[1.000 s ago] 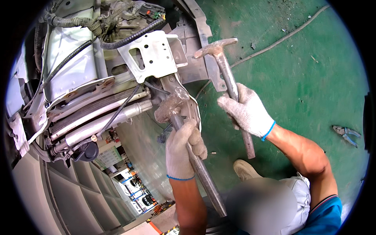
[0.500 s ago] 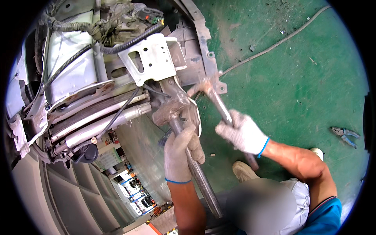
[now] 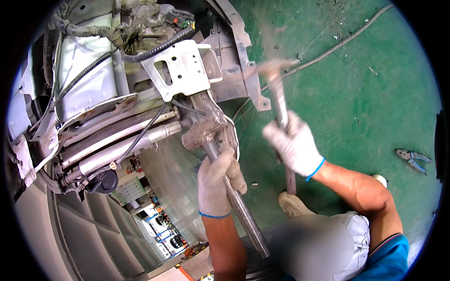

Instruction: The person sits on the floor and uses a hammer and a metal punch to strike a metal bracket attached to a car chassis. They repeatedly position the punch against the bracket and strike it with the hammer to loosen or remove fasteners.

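Observation:
My left hand (image 3: 214, 189), in a white work glove with a blue cuff, is wrapped round the steel handle of a sledgehammer (image 3: 243, 220). The sledgehammer's worn, rusty head rests against a bent metal rail (image 3: 228, 136) at the vehicle's front end. To the right, my gloved right hand (image 3: 300, 149) grips a smaller hammer (image 3: 280, 99) by its metal handle. That hammer's head is smeared by motion, raised over the green floor and apart from the sledgehammer. Above the rail, a white bracket (image 3: 187, 70) with cut-out holes is fixed to the body.
Stripped vehicle parts, with a black corrugated hose (image 3: 161, 47) and a silver crossbar (image 3: 131, 147), fill the left. A thin metal panel edge (image 3: 251, 70) juts out near the raised hammer. Pliers (image 3: 413, 160) lie on the floor at right, and a cable (image 3: 344, 42) runs behind.
My right hand has lifted the smaller hammer up and to the right, away from the sledgehammer's head. My left hand and the sledgehammer have hardly moved.

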